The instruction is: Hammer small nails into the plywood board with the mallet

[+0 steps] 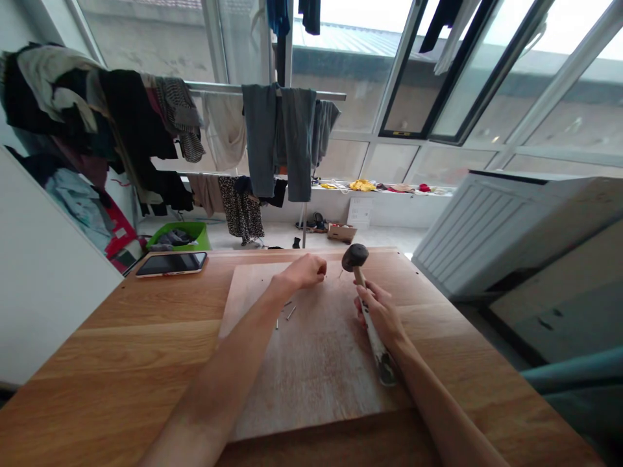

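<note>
My right hand point(379, 312) is wrapped round the pale wooden handle of a hammer point(355, 257), whose dark head is raised over the far part of a light wooden board point(316, 363). My left hand point(307, 270) rests on the board with its fingers curled together in a pinch, a little left of the hammer head; what it pinches is too small to make out. A small nail point(340, 274) stands in the board between the hand and the hammer head. A few loose nails point(289, 312) lie on the board beside my left forearm.
The board lies on a wooden table point(121, 363). A phone point(171, 263) lies at the table's far left edge. Beyond are a clothes rack point(272, 130) with hanging garments, a green basket point(181, 235), windows, and a white panel point(487, 227) leaning at the right.
</note>
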A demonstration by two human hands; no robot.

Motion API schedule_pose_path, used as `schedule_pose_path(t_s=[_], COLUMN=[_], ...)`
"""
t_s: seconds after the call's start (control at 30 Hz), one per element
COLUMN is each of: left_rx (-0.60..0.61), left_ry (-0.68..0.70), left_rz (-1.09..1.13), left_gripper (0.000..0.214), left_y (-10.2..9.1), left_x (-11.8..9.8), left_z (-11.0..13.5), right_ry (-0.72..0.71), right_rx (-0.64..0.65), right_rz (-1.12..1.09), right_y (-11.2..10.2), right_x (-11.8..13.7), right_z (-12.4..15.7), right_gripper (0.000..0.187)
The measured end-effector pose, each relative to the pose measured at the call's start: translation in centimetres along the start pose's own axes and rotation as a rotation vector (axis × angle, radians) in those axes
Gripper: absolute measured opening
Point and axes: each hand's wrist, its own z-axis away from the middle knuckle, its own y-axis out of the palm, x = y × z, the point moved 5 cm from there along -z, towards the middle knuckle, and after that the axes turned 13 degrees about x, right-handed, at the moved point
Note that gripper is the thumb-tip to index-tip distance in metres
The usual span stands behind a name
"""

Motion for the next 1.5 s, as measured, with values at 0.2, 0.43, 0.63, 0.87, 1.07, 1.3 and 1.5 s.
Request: schedule_pose_path(t_s=[0.2, 0.43, 0.63, 0.87, 1.07, 1.3, 1.5], left_rx=[-0.065, -0.126, -0.165, -0.209, -0.217, -0.251, -0.266], left_ry=[0.071, 0.114, 0.144, 0.116, 0.124, 0.133, 0.143], left_rz=[0.013, 0.056, 0.138, 0.267, 0.330, 0.349, 0.361], left_gripper=[0.017, 0.021, 0.022, 0.009, 0.010, 0.010, 0.012], left_y=[0.8, 1.7, 2.2, 3.1, 3.1, 3.1, 3.0], left_x=[-0.1, -0.5, -0.2, 1.1, 1.7, 2.0, 2.0], left_z=[-0.3, -1.1, -1.1, -1.5, -1.5, -1.5, -1.4], right_ry=[-0.020, -0.035, -0.038, -0.028, -0.016, 0.000, -0.011], right_rx=[0.004, 0.025, 0.039, 0.063, 0.088, 0.181, 0.197], right_rz=[-0.025, -0.044, -0.024, -0.021, -0.044, -0.105, -0.103], right_y=[-0.1, 0.2, 0.2, 0.5, 0.6, 1.3, 1.4], right_x=[-0.2, -0.1, 0.0, 0.3, 0.5, 0.5, 0.6], right_z=[-0.1, 0.0, 0.1, 0.2, 0.4, 0.5, 0.5], right_gripper=[0.048, 0.051, 0.051, 0.051, 0.049, 0.052, 0.053])
